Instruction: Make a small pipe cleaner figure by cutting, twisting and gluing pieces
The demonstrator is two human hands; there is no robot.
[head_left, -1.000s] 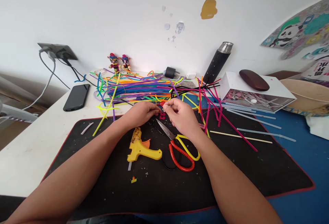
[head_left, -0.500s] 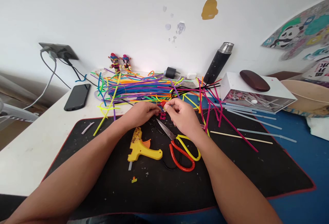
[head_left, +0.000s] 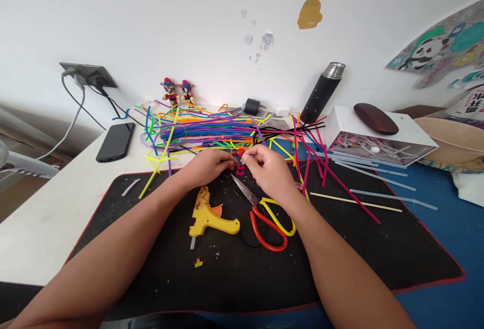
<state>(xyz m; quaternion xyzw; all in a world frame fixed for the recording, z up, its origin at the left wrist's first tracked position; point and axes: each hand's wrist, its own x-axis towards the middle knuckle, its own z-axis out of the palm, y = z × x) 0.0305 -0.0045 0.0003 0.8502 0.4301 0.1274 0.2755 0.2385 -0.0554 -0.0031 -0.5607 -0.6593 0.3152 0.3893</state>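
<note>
My left hand (head_left: 206, 166) and my right hand (head_left: 267, 169) meet above the far part of the black mat (head_left: 378, 248). Both pinch a small red pipe-cleaner piece (head_left: 239, 153) between their fingertips. A small pink curled piece (head_left: 240, 170) lies on the mat just below it. A yellow glue gun (head_left: 208, 215) lies under my left wrist. Scissors (head_left: 264, 213) with red and yellow handles lie under my right wrist. A big heap of coloured pipe cleaners (head_left: 212, 130) is spread just beyond my hands.
A black phone (head_left: 115, 141) lies at the left on the white table. A dark flask (head_left: 321, 93), two small figurines (head_left: 177, 91) and a white box (head_left: 378, 140) with a brown case on it stand at the back. Clear glue sticks (head_left: 381, 195) and a wooden skewer lie at the right.
Almost nothing has moved; my fingers shifted slightly on the red piece and the view drifted a little.
</note>
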